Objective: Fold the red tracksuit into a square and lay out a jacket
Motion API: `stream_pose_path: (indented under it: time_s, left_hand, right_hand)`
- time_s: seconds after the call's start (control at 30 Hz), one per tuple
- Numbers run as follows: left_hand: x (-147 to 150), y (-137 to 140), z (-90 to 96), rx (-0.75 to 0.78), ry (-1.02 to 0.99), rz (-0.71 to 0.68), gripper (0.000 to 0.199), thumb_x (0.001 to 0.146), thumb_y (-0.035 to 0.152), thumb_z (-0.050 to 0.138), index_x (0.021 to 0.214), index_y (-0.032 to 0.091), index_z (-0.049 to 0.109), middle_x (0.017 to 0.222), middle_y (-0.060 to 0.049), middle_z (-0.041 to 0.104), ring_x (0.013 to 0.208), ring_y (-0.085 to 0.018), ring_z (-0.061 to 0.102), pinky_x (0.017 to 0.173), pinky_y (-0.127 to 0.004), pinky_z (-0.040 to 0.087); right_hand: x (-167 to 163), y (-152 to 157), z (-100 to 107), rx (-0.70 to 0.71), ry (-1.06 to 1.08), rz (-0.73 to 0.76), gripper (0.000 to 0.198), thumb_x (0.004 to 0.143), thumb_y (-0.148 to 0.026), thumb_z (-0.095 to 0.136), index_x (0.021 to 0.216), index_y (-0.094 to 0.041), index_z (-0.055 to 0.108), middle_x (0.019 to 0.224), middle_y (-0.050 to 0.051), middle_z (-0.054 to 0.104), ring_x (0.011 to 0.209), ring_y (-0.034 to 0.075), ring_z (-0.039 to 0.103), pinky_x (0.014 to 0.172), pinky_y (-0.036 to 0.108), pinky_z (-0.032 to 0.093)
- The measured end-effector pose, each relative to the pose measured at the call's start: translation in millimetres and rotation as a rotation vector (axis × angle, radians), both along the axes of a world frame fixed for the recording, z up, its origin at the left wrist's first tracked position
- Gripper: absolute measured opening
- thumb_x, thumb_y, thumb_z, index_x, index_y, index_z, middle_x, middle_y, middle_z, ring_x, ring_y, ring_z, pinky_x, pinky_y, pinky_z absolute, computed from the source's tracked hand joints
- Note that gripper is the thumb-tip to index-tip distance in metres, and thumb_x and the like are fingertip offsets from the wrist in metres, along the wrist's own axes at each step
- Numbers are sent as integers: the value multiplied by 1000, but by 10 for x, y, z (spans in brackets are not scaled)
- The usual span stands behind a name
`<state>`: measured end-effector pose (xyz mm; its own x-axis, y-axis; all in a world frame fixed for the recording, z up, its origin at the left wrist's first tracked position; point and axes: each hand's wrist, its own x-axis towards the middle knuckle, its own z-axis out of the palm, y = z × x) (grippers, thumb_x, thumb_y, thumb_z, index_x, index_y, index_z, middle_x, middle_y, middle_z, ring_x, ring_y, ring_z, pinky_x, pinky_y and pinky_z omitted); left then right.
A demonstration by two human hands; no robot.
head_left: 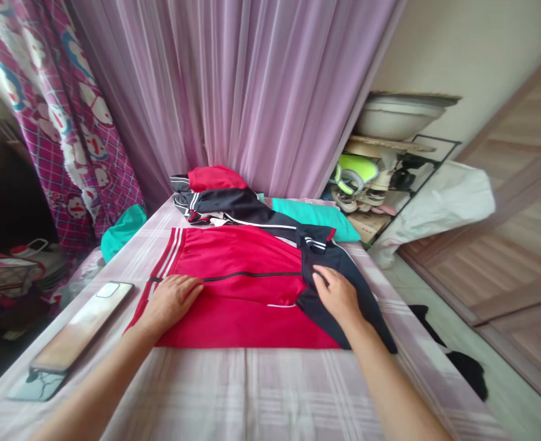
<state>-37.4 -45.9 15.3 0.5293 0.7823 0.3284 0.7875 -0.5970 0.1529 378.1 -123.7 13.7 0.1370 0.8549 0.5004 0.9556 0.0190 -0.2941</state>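
Note:
A red and navy track jacket (247,324) lies spread on the checked cloth, its dark zipper running crosswise and its striped hem at the left. My left hand (174,300) rests on the red fabric near that hem, palm down, with fingers stretched out. At the other end, my right hand (337,293) touches the navy part by the collar, fingers extended and slightly bent. Just beyond the jacket is a pile of navy and red clothing (234,199) with white stripes.
A phone (84,327) lies at the left edge of the cloth-covered surface (252,398). Folded turquoise fabric (316,219) is at the back right. Purple curtains (252,92) hang behind. To the right stand a shoe rack (410,199) and a white bag (454,199).

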Motion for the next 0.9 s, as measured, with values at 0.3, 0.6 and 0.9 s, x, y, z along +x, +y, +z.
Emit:
stream_pose_path:
  time_s: [0.3, 0.6, 0.9]
  left_hand:
    - [-321, -273, 74, -80, 176, 107, 49, 92, 56, 33, 82, 22, 66, 84, -9, 72, 79, -26, 67, 73, -37, 49]
    - [-474, -346, 158, -77, 200, 159, 45, 91, 55, 37, 100, 23, 68, 98, -9, 73, 85, -26, 69, 76, -36, 51]
    - [484, -906, -233, 0, 109, -44, 59, 92, 61, 41, 136, 24, 56, 139, -11, 58, 131, -30, 50, 112, -52, 34]
  right_hand:
    - [626, -472, -169, -12, -124, -278, 40, 92, -35, 43, 120, -17, 66, 130, 14, 62, 116, 29, 58, 96, 43, 46]
    - [362, -594, -355, -207, -235, -128, 42, 94, -34, 40, 123, -17, 65, 134, 14, 60, 126, 29, 52, 105, 48, 37]
    - [-566, -617, -67, -270, -181, 297, 49, 97, -38, 39, 141, -20, 51, 149, 10, 47, 139, 23, 39, 115, 44, 27]
